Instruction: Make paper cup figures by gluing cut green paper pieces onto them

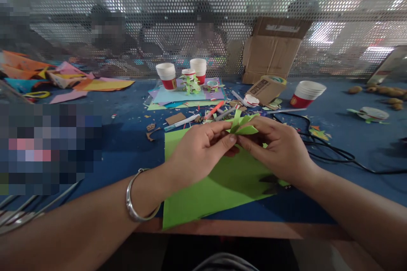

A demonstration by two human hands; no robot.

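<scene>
Between my two hands is a small green paper cutout (pixel 243 125) with leaf-like pieces that stick up. My left hand (pixel 203 146), with a silver bangle at the wrist, pinches its left side between thumb and fingers. From the right, my right hand (pixel 280 146) grips the same cutout, thumb tip close to my left thumb. Some of my fingertips are hidden behind the paper. Below both hands a large bright green sheet of paper (pixel 197 194) lies on the blue table, near its front edge. A dark object (pixel 270 184), partly hidden, lies under my right hand.
Stacked paper cups (pixel 166 77) and small green paper figures (pixel 190 82) stand at the back. Pens (pixel 182 122) and paper scraps lie beyond my hands. A black cable (pixel 333 154) runs to the right. Cardboard (pixel 270 57) leans against the perforated screen; coloured paper (pixel 108 84) lies left.
</scene>
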